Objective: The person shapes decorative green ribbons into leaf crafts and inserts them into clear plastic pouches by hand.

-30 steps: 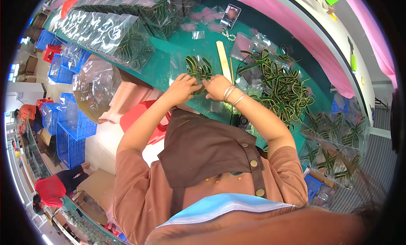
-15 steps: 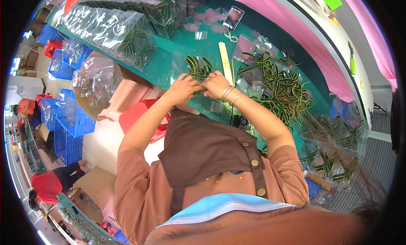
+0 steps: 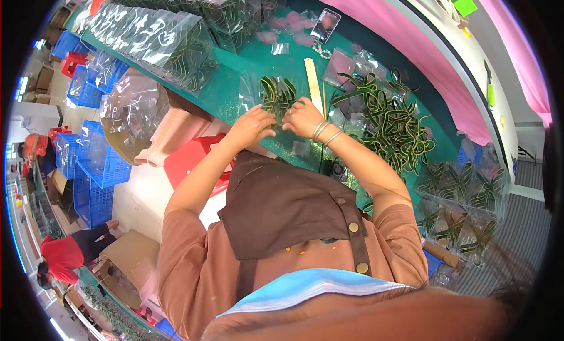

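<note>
A clear plastic bag with dark green, yellow-edged strips inside lies flat on the green table in front of me. My left hand is at its lower left edge, fingers curled and pinching the plastic. On the lower right side, my right hand grips the same bag with bent fingers; bracelets circle that wrist. A small gap separates the two hands. Just beyond my right hand lies a pale yellow ruler-like strip.
A tangled heap of green-yellow strips lies to the right. Rows of filled bags stand at the upper left. A phone lies at the back. A red stool and blue crates are at left, where another person bends.
My hands have moved slightly apart along the bag's near edge, opening a gap between the fingertips. The bag and its strips stay in nearly the same place.
</note>
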The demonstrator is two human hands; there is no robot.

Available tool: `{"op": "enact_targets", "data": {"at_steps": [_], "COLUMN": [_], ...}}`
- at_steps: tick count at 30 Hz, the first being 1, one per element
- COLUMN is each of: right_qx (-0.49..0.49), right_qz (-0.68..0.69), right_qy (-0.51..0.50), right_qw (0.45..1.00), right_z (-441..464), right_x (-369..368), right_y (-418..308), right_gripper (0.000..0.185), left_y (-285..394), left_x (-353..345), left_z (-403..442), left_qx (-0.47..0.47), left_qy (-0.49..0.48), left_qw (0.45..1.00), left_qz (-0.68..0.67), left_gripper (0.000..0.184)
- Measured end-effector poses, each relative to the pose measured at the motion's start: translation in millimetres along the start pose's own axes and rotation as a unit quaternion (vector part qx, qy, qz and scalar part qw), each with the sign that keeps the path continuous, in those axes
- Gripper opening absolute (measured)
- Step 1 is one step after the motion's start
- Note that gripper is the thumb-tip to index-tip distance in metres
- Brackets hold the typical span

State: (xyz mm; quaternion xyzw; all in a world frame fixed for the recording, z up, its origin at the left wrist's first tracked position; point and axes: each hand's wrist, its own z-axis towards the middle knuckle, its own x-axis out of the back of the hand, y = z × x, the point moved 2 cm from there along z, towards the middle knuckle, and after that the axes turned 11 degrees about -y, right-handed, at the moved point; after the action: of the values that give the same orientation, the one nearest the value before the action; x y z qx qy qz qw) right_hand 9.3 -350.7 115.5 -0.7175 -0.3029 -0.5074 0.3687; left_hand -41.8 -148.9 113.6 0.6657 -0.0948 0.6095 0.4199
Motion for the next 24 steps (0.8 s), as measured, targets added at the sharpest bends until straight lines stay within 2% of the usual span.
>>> {"op": "enact_targets", "data": {"at_steps": [2,4,5,7,11,13,15,18,21,24], "right_qx": [-0.020,0.006,0.008,-0.015,0.016,0.020,0.013,0.002,-0.026,-0.069], "right_qz": [0.003,0.030,0.030,0.021,0.010,0.013,0.011,0.007,0.020,0.021], "right_qy": [-0.010,0.129,0.129,0.072,0.075,0.018,-0.001,-0.021,-0.050,-0.092], "right_qw": [1.000,0.991,0.991,0.997,0.997,1.000,1.000,1.000,0.998,0.993], "right_z": [-1.1,-5.5,-5.6,-6.8,-4.7,-0.8,2.2,3.9,6.3,16.5], "right_x": [-2.1,3.5,3.8,1.1,1.2,3.6,4.0,6.0,8.2,8.3], "right_y": [0.1,-0.3,-0.1,0.8,1.0,-1.2,-1.4,-1.8,-0.9,-2.6], "right_gripper": [0.021,0.020,0.020,0.014,0.011,0.009,0.008,0.007,0.008,0.010], "left_y": [-4.4,1.9,7.2,12.8,12.5,11.9,12.7,14.1,14.3,-5.4], "left_x": [-5.2,3.2,7.7,13.0,15.0,14.9,9.8,10.2,9.6,4.1], "left_z": [1.5,3.0,2.7,2.2,-0.9,-2.3,-1.7,0.7,3.0,9.8], "left_qx": [0.017,0.036,0.024,0.011,0.004,0.006,0.023,0.060,0.068,0.096], "left_qy": [0.002,0.006,0.011,0.013,-0.020,-0.028,-0.075,-0.116,-0.062,-0.088], "left_qw": [1.000,0.999,0.999,1.000,0.996,0.994,0.987,0.981,0.989,0.989], "left_qz": [-0.021,-0.039,-0.019,0.000,0.081,0.103,0.143,0.146,0.114,0.075], "left_gripper": [0.029,0.030,0.029,0.028,0.026,0.026,0.024,0.023,0.020,0.015]}}
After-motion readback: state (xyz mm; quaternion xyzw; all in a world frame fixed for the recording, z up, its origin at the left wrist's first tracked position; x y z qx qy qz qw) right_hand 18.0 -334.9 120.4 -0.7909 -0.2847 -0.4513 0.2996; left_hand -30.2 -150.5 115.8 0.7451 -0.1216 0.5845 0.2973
